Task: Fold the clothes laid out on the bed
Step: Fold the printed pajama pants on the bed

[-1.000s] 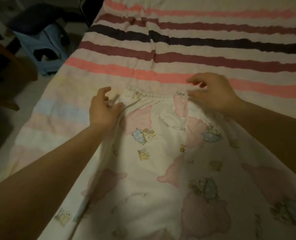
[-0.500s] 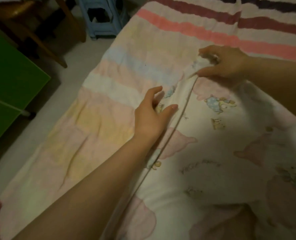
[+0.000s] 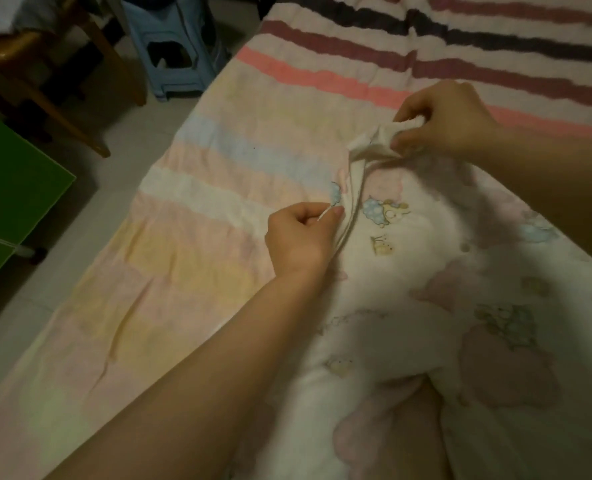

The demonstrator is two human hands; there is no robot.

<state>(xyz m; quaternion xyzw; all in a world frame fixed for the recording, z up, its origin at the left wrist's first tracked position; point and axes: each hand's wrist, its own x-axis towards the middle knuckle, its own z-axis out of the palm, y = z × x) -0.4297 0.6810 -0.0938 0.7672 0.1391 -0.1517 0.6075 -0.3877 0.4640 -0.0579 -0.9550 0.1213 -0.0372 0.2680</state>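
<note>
A person's two bare arms reach over a bed (image 3: 197, 258) covered by a striped sheet, pastel bands near and pink, maroon and dark stripes far. A white garment (image 3: 409, 271) printed with pale pink shapes and small cartoon animals lies on the right half of the bed, spreading toward the near right corner. The left hand (image 3: 301, 237) has its fingers curled, pinching the garment's left edge between thumb and fingers. The right hand (image 3: 450, 119), farther away and to the right, grips the bunched far corner of the garment, lifting it slightly off the sheet. Between the two hands the left edge runs as a raised fold. On the floor at far left stand a blue stool (image 3: 173, 46) and a wooden chair (image 3: 45, 74); a green surface (image 3: 7, 188) sits at the left edge.
</note>
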